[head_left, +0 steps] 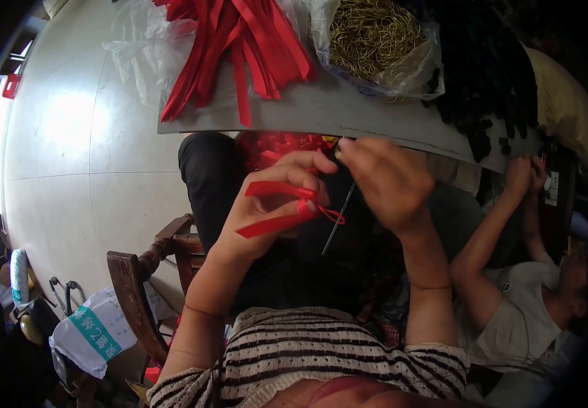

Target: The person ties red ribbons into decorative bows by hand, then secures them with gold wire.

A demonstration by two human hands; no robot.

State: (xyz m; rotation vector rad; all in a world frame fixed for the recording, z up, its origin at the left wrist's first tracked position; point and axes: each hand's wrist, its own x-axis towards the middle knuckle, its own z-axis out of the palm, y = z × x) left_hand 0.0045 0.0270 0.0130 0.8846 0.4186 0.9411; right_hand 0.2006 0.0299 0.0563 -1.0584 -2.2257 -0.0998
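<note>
My left hand (267, 197) is closed around a folded red ribbon (277, 223). Two flat ribbon tails stick out to the left, and a small red cord loop (333, 216) hangs from the ribbon's right end. My right hand (389, 180) pinches the upper part of a long thin metal needle (338, 219), which slants down past the loop. A small dark piece (337, 151) shows at the right fingertips, close to my left index finger; its kind is unclear. Whether the needle passes through the loop I cannot tell.
On the grey table (375, 112) lie a bundle of red ribbons (239, 47), a plastic bag of gold cords (375, 37) and a pile of black strips (484, 81). Red pieces (280, 146) sit below its edge. A co-worker (511, 306) sits at right; a wooden chair (131, 292) stands left.
</note>
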